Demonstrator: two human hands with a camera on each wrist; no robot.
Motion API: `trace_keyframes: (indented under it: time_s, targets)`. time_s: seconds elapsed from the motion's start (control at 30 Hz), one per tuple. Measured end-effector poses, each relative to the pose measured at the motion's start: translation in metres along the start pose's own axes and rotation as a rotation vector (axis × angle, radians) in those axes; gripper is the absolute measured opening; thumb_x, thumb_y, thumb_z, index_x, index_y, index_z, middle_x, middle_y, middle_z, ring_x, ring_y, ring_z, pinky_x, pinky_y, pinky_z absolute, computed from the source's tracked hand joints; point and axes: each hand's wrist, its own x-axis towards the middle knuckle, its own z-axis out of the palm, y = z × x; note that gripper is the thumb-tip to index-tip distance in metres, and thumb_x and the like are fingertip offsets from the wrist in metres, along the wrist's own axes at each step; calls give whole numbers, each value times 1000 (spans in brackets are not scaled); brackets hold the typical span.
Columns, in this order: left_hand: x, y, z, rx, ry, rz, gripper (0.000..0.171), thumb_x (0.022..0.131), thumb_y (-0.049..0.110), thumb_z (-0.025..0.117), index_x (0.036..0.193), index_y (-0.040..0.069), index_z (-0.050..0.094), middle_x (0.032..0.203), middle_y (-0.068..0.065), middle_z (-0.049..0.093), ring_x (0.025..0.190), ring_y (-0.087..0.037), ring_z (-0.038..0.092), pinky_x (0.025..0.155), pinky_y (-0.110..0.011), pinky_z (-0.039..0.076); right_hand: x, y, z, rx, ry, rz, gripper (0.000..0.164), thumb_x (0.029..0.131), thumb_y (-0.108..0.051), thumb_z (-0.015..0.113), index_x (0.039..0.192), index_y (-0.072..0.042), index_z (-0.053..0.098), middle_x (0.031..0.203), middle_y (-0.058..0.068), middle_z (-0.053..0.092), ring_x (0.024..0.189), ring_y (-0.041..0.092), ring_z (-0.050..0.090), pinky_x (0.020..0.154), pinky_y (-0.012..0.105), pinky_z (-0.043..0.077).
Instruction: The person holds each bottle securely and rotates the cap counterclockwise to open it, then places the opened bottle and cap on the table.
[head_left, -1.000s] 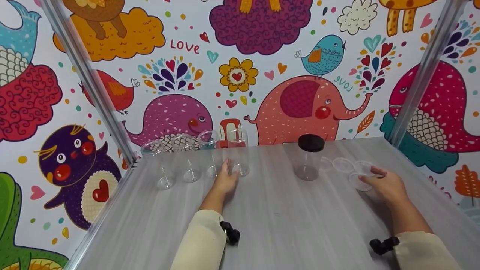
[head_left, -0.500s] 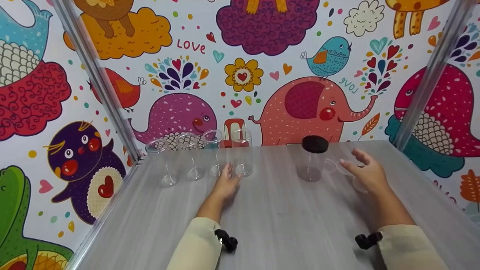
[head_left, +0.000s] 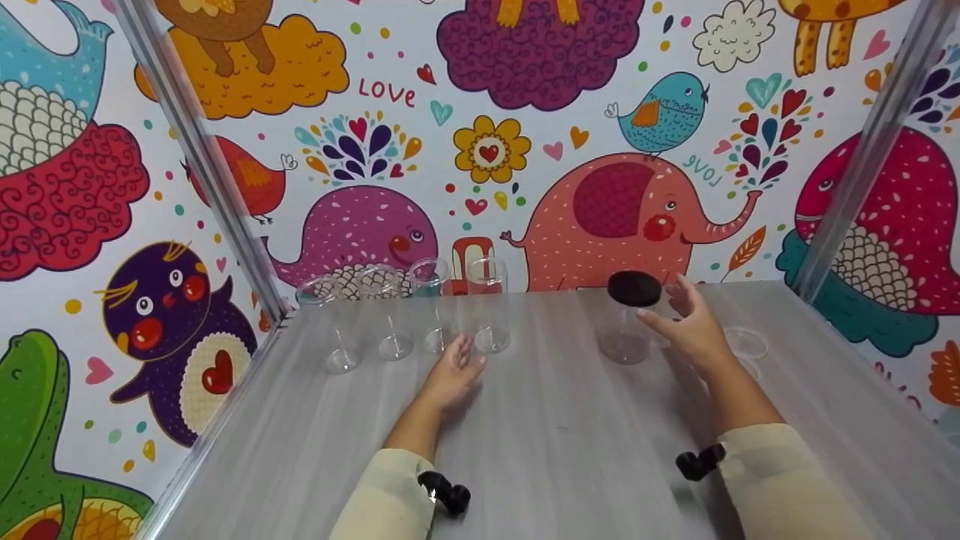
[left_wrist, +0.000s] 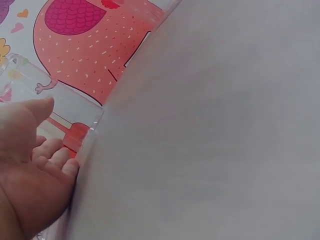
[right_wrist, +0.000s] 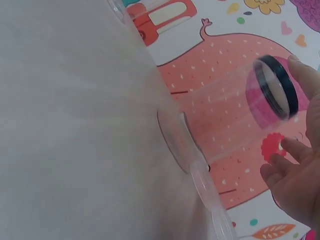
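Head view: R hand (head_left: 694, 330) open, fingers spread beside black-lid jar (head_left: 628, 319), not gripping; L hand (head_left: 454, 371) flat on table (head_left: 570, 450), relaxed, by clear tube (head_left: 489, 304).

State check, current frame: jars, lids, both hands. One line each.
Capped jar: upright, black lid on, looks empty.
Four open jars: upright in a row, no lids, look empty.
Loose clear lids: flat on the table, right of the capped jar.
Left hand: on the table by the rightmost open jar, holds nothing.
Right hand: fingers spread beside the capped jar, not gripping.
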Motion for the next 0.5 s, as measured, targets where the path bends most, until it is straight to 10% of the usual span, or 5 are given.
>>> trace_keyframes:
  time_s: [0.5]
  targets:
    - [-4, 2, -3, 24, -11, 22, 74, 106, 9, 61, 163, -15, 19, 170, -32, 30, 161, -49, 27, 132, -58, 27, 7, -12, 23, 24, 22, -77, 97, 93, -40, 84, 169, -18, 29, 171, 20, 36, 160, 45, 35, 122, 59, 46]
